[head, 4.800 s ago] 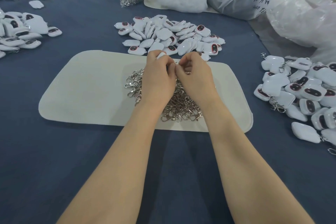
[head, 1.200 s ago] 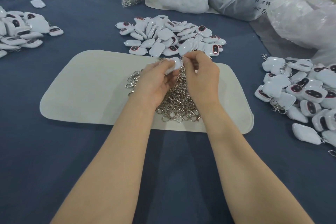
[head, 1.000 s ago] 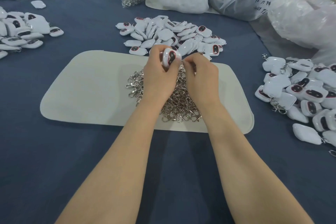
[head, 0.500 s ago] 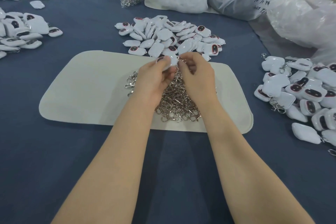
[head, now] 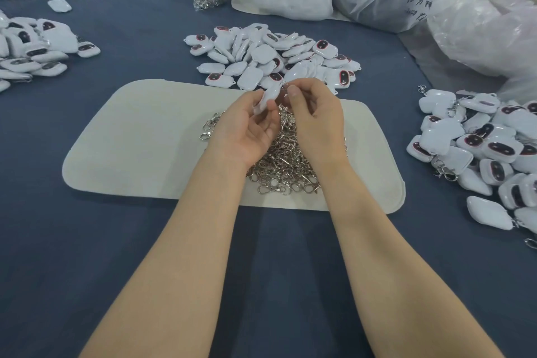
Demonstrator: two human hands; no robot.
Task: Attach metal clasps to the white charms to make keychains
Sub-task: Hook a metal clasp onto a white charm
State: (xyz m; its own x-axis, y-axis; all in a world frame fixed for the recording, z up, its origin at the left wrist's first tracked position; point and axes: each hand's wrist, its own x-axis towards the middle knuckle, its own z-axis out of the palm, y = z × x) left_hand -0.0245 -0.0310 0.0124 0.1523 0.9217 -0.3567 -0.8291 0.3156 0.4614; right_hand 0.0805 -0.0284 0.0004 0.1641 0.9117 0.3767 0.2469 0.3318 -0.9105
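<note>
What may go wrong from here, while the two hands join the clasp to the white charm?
The right hand pinches the small clasp by fingertips only; it may slip into the clasp pile beneath. The left hand holds the charm by its lower part, so the charm may twist under pushing.

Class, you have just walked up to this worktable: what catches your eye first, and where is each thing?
First the two hands at the centre: the left hand holds a white charm while the right hand pinches a small metal clasp at its top. Beneath them a glinting heap of clasps lies on a cream mat, with a pile of charms just beyond it and a second pile at the right edge.
</note>
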